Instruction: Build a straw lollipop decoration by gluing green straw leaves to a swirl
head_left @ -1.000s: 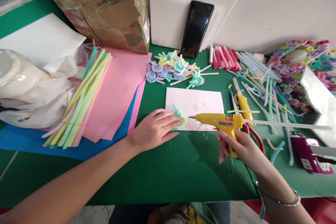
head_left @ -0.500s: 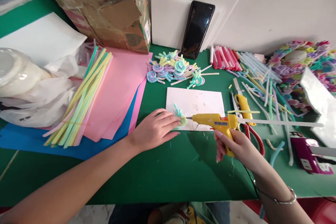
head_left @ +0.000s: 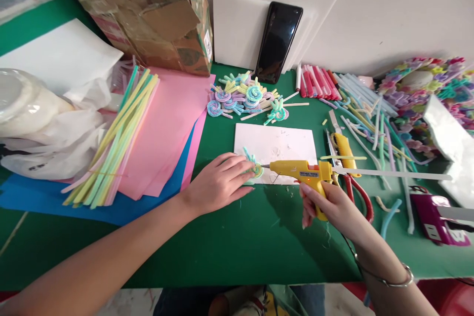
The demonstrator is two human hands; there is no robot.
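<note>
Right hand grip: the right hand (head_left: 335,207) is wrapped around the handle of the yellow glue gun (head_left: 301,172), fingers closed on it, the gun held level and pointing left.
Glue gun tip: the nozzle meets the small pipe-cleaner spiral (head_left: 255,170); a white glue stick (head_left: 392,174) juts out of the gun's back toward the right.
Left hand grip: the left hand (head_left: 218,185) lies flat, palm down, fingertips pressing on the spiral's left edge; it pins the piece rather than clasping it.
Spiral: yellow-green with teal ends, lying on the near left corner of the white board (head_left: 276,145).
White board: flat on the green worktop (head_left: 259,242), marked with dried glue specks.
Behind the board: a heap of finished spirals (head_left: 244,98), and a black phone (head_left: 277,42) leaning upright against the wall.
Right of the gun: yellow-handled cutters (head_left: 342,148), red-handled pliers partly hidden under the gun, loose pipe cleaners (head_left: 370,108).
Left side: a bundle of pastel pipe cleaners (head_left: 114,143) resting on pink paper sheets (head_left: 174,123), with a cardboard box (head_left: 148,10) behind.
</note>
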